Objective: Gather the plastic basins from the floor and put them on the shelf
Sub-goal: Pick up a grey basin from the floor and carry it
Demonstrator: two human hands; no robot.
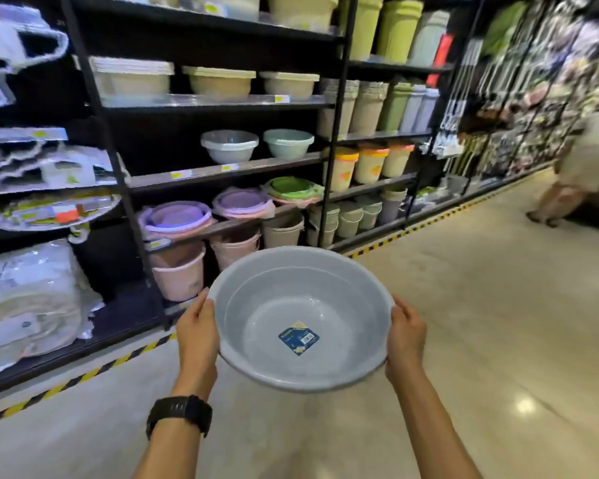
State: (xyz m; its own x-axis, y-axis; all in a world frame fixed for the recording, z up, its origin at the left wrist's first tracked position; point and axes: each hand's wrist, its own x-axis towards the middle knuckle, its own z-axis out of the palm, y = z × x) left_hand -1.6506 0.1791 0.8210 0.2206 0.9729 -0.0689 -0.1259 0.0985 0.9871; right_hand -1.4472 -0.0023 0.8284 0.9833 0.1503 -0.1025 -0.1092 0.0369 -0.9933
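A large grey plastic basin (301, 305) with a blue label inside hangs in front of me above the floor. My left hand (196, 328) grips its left rim, thumb over the edge. My right hand (405, 335) grips its right rim the same way. Ahead stands a black metal shelf (222, 172); its middle board carries a grey basin (229, 145) and a pale green basin (288, 143), with bare board to their left.
Lower boards hold purple basins (177, 217), a green one (291, 188) and pink buckets (179, 271). Tall bins fill the shelf bay to the right (370, 164). A yellow-black strip (83, 376) marks the shelf foot. A person (581, 167) stands far right on the glossy floor.
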